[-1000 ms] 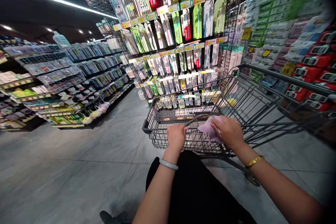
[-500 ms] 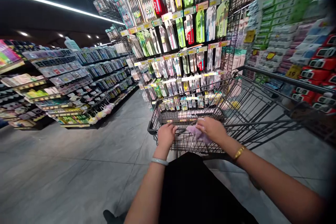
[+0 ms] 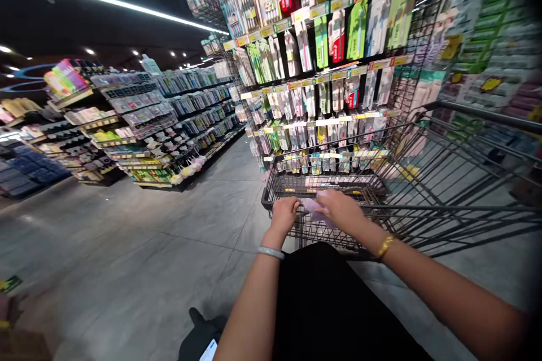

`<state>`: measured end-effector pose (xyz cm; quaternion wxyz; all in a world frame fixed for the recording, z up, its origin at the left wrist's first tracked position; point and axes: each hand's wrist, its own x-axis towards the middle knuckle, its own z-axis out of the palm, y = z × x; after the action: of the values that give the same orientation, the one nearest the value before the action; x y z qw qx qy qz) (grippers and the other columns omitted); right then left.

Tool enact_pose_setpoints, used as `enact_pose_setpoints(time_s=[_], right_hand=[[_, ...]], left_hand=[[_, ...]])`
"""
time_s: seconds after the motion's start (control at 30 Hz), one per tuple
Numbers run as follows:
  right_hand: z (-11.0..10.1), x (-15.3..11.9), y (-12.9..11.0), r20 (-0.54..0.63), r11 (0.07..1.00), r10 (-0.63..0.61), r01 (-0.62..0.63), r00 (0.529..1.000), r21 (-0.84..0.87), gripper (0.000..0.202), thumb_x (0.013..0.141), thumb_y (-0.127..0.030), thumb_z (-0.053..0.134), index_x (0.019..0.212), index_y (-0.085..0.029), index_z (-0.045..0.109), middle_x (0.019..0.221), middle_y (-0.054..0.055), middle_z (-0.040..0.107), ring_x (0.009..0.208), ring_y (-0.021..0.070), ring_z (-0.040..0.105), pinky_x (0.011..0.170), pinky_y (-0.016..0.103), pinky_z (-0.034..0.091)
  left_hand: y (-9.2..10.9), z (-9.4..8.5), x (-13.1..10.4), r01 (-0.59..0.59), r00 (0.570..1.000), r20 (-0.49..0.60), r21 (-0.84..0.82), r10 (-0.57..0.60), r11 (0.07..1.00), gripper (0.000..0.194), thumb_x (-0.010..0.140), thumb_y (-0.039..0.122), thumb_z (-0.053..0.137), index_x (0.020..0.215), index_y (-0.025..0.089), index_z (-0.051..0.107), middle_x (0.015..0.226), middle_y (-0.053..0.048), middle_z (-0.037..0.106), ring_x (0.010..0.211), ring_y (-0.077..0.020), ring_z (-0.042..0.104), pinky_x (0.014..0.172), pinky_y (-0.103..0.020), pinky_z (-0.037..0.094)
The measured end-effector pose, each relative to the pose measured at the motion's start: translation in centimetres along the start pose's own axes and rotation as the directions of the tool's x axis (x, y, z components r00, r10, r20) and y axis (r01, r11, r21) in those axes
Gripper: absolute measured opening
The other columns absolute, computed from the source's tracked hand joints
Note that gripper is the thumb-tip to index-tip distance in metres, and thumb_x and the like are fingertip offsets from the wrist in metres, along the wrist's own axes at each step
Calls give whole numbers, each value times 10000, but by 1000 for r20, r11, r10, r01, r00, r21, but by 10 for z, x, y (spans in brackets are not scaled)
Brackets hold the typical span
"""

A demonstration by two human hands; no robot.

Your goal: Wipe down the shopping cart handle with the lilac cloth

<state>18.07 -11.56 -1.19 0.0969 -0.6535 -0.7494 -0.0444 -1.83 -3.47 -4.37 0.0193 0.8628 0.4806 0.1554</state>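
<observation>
My left hand (image 3: 284, 215) is closed at the near rim of a dark wire shopping cart (image 3: 449, 208), close to its left corner. A thin, crumpled light-purple cloth (image 3: 312, 206) is bunched under my right hand (image 3: 342, 211), whose fingers are closed on it against the same rim. The cloth lies between my two hands, and its lower part hangs over the wire side. My right fingertips are partly hidden and slightly blurred.
A rack of packaged toothbrushes (image 3: 322, 39) rises just beyond the cart. To the left stand shelves of packaged goods (image 3: 144, 118) across a grey tiled floor (image 3: 169, 237). More stacked packages (image 3: 499, 39) are at the right. A lit phone screen (image 3: 209, 351) shows at the bottom edge.
The view has swung left, so the rack, cart and hands appear further right. My right hand has shifted slightly left along the rim with the cloth, nearer my left hand.
</observation>
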Motion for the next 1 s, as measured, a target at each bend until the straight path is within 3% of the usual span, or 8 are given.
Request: enact_pose_setpoints(time_s=[0.1, 0.23, 0.37, 0.5, 0.6, 0.73, 0.87, 1.0], right_hand=[[-2, -1, 21, 54, 994, 111, -111, 992, -10, 415, 999, -495, 332, 1115, -264, 658, 1028, 81, 633, 932, 198, 606, 713, 268, 389], [1, 27, -14, 110, 965, 260, -260, 959, -18, 442, 1009, -443, 284, 1099, -248, 671, 992, 92, 652, 868, 201, 633, 688, 277, 401], [8, 44, -57, 41, 986, 166, -166, 985, -14, 414, 1007, -441, 305, 1111, -243, 654, 1079, 113, 632, 921, 214, 632, 715, 284, 414], [7, 33, -29, 86, 999, 36, -37, 996, 9, 427, 1008, -465, 304, 1105, -239, 653, 1037, 107, 655, 938, 215, 634, 717, 280, 411], [3, 35, -4, 175, 996, 88, -91, 981, 9, 429, 1006, -450, 309, 1135, -227, 652, 993, 113, 684, 944, 232, 643, 713, 294, 416], [5, 59, -37, 208, 987, 153, -159, 966, 13, 392, 996, -381, 336, 1092, -217, 679, 982, 125, 683, 883, 236, 660, 688, 302, 426], [16, 67, -88, 37, 1000, 27, -28, 999, 8, 350, 995, -347, 351, 1088, -224, 665, 1048, 130, 637, 930, 234, 640, 719, 303, 422], [21, 55, -71, 44, 998, -55, 54, 998, 30, 324, 982, -412, 398, 1075, -236, 654, 1010, 107, 629, 884, 216, 635, 686, 280, 401]], left_hand=[[1, 4, -3, 19, 999, -32, -25, -20, 1000, 255, 995, 310, 441, 944, 243, 682, 908, -19, 702, 941, -190, 602, 861, -309, 379], [5, 6, -2, 16, 999, -36, -55, -18, 998, 248, 974, 283, 459, 895, 232, 689, 888, -33, 702, 921, -204, 606, 859, -325, 396], [-4, 0, -3, -37, 999, -15, -89, 36, 995, 235, 952, 216, 465, 957, 231, 699, 939, -27, 715, 951, -193, 623, 880, -314, 432], [-24, -8, -11, -74, 997, -21, -117, 72, 990, 261, 958, 215, 479, 1125, 254, 675, 1160, -20, 694, 1129, -174, 592, 1012, -314, 419], [-35, -8, -18, -40, 997, -69, -101, 33, 994, 256, 950, 210, 510, 1155, 252, 659, 1247, -29, 659, 1225, -186, 543, 1163, -404, 284], [-35, 1, -23, 27, 992, -118, -87, -37, 996, 213, 879, 220, 634, 1089, 256, 653, 1114, -15, 689, 1120, -195, 587, 1192, -473, 221], [-44, 9, -30, -18, 988, -151, -122, -1, 992, 534, 731, 186, 778, 1223, 216, 573, 1272, -68, 630, 1233, -233, 532, 1185, -479, 254], [-58, 11, -39, -71, 987, -153, -141, 49, 987, 693, 689, 156, 802, 1315, 246, 517, 1476, -78, 474, 1393, -244, 390, 1195, -475, 250]])
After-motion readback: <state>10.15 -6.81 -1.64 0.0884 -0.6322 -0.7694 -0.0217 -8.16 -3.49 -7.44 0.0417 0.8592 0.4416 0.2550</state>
